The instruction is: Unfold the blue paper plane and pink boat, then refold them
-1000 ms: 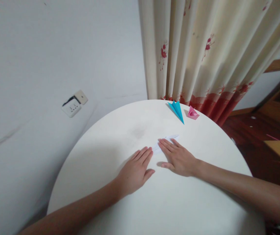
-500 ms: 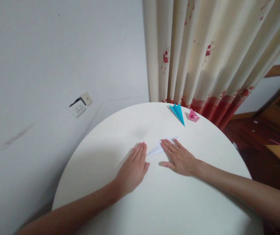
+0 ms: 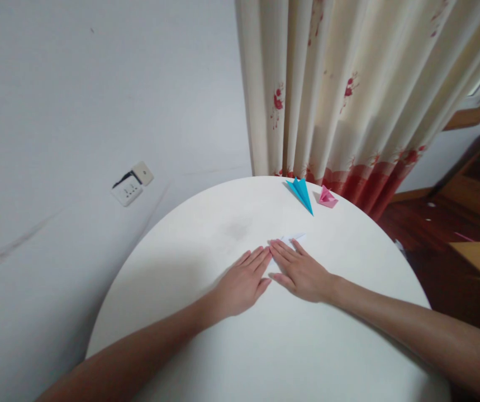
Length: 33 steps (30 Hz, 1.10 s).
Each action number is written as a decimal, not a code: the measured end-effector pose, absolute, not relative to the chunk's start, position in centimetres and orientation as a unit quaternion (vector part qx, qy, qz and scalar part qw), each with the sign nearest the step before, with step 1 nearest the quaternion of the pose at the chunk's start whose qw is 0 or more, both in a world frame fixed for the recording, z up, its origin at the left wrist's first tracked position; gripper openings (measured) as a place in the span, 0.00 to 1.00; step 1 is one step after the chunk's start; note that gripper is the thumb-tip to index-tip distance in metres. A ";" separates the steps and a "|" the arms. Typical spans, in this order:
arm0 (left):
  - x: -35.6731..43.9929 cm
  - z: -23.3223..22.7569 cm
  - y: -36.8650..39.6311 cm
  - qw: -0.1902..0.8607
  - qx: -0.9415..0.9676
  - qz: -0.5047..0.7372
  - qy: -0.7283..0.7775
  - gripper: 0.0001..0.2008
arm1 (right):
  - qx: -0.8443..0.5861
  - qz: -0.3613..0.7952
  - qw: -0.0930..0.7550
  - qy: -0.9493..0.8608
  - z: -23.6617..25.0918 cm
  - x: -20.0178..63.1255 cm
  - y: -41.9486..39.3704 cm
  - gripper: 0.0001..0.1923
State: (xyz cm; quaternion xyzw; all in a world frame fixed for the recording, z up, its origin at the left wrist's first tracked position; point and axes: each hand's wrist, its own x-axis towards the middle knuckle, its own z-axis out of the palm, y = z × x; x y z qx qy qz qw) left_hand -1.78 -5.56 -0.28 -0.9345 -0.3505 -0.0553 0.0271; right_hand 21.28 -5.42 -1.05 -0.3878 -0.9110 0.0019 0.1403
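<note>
White folded paper [image 3: 293,240] lies flat on the round white table [image 3: 307,346], pinned under two bare hands whose fingertips nearly meet over it. Only a narrow pointed strip of it shows, poking out past the fingers on the far side; the rest is covered. The left hand [image 3: 242,285] is spread flat, palm down, fingers together and angled toward the right hand [image 3: 300,273], which is pressed flat the same way — neither hand is curled round anything, both simply bear down on the sheet and the tabletop. The thumbs lie close to each other on the near side of the paper.

Beyond the fingertips, well apart from them and near the table's far rim, sits a blue paper plane [image 3: 302,192], nose pointing back toward the hands. Just beside it, to the right, is a small pink folded paper piece [image 3: 327,197]. Behind both hangs a cream curtain [image 3: 340,89] with red flowers — and off to the left of the hands, on the pale wall, a wall socket [image 3: 131,187].
</note>
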 end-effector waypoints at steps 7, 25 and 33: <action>-1.8 -0.5 -5.4 0.019 -0.935 -0.069 -0.347 0.28 | -0.465 -0.008 0.143 -0.874 -1.3 21.9 -5.0 0.37; -0.9 0.9 -6.0 0.018 -0.953 -0.054 -0.297 0.30 | -0.445 0.101 0.187 -0.870 -0.5 22.9 -4.0 0.23; -0.2 0.2 -6.4 -0.020 -0.952 -0.063 -0.298 0.30 | -0.446 0.047 0.225 -0.865 -1.1 22.6 -5.0 0.22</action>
